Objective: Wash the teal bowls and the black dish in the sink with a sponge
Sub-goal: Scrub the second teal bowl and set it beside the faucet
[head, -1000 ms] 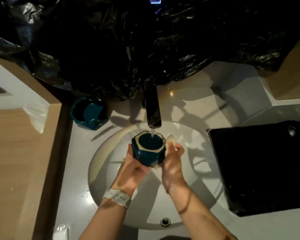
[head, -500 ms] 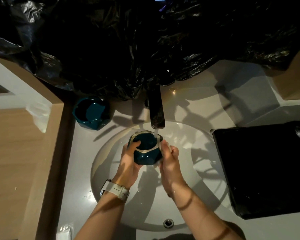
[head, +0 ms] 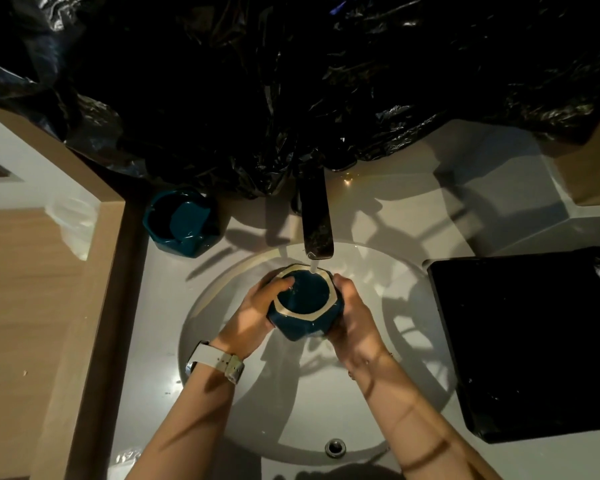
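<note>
Your hands, left (head: 253,315) and right (head: 352,313), hold one bowl (head: 305,304) over the sink (head: 222,393), under the tap (head: 316,216). A second bowl (head: 184,225) sits behind-left on the counter (head: 146,341); the dish (head: 534,341) lies right.

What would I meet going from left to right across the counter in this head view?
Wooden ledge → spare teal bowl on the counter → left hand → teal bowl held under the tap → right hand → black dish at the far right.
</note>
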`<act>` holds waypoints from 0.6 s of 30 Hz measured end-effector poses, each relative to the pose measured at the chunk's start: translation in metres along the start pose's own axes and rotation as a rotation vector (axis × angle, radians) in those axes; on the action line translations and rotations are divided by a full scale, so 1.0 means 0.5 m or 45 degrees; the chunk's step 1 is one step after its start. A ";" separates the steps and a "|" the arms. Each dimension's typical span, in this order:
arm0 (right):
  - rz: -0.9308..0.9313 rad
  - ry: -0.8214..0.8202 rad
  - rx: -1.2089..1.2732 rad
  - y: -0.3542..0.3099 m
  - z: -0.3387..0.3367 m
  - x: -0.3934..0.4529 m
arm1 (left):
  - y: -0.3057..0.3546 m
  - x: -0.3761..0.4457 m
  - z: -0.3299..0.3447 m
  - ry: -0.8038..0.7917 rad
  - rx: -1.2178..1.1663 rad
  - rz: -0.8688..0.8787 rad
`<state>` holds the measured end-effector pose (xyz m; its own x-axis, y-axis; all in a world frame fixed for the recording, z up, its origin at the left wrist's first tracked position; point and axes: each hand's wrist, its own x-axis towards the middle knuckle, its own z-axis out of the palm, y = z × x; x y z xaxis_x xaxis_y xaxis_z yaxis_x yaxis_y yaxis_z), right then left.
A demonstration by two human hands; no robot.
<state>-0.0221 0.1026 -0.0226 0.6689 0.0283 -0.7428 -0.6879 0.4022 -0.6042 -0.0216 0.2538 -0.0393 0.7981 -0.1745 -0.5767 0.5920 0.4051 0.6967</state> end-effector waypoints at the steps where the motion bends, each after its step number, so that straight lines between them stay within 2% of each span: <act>1: -0.011 0.013 -0.021 -0.003 0.003 0.003 | 0.002 -0.003 -0.002 -0.003 0.047 -0.014; 5: -0.131 0.126 -0.107 -0.010 0.022 0.016 | -0.008 -0.023 -0.007 0.045 0.198 -0.117; 9: -0.289 0.058 -0.120 0.028 0.038 -0.008 | -0.014 -0.018 -0.010 0.139 -0.016 0.089; 11: -0.296 0.023 -0.140 0.053 0.039 -0.024 | -0.003 -0.017 -0.020 0.149 0.008 0.134; 14: -0.249 -0.099 -0.197 0.044 0.028 -0.011 | 0.013 -0.026 -0.037 0.084 0.154 0.091; 18: -0.114 -0.376 -0.375 -0.014 0.016 0.020 | 0.035 -0.030 -0.046 -0.153 0.424 0.093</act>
<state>-0.0080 0.1074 -0.0236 0.7520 0.2832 -0.5952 -0.6460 0.1374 -0.7509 -0.0258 0.2842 -0.0281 0.8356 -0.2678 -0.4796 0.5209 0.1094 0.8466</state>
